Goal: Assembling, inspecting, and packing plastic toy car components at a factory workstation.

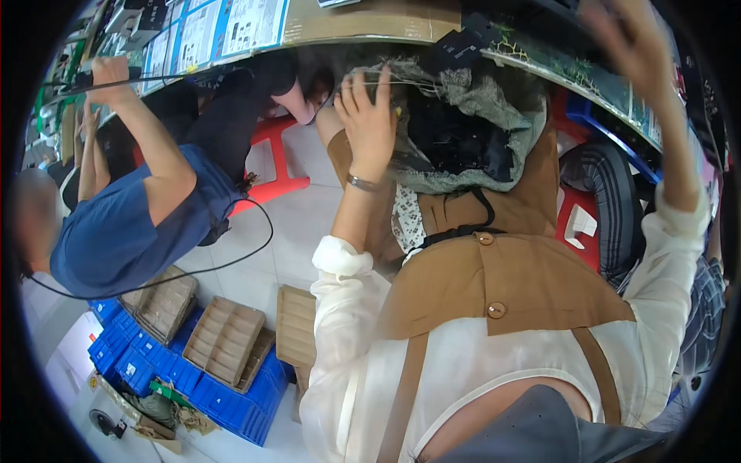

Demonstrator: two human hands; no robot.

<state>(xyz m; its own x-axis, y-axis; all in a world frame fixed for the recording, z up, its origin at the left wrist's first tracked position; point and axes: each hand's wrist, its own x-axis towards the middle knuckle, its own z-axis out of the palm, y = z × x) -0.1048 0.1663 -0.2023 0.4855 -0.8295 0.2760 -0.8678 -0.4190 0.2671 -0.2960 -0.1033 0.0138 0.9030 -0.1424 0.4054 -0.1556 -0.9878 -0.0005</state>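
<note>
A grey woven sack (494, 174) sits gathered on my lap, its mouth open around black pieces (455, 143) whose kind I cannot make out. My left hand (367, 119) rests at the sack's left edge with the fingers spread; it appears to hold nothing. My right hand (629, 38) is raised at the far right, above the workbench edge, and motion smears its fingers. Between the two hands, a black flat packet (455, 50) lies against the bench edge at the back of the sack.
The workbench (370, 23) runs across the top, with printed sheets (255, 23) on its left. A co-worker in a blue shirt (147, 224) sits at left near a red stool (274, 158). Brown divided trays (224, 336) rest on blue crates (231, 397). Another person's leg (610, 201) is at right.
</note>
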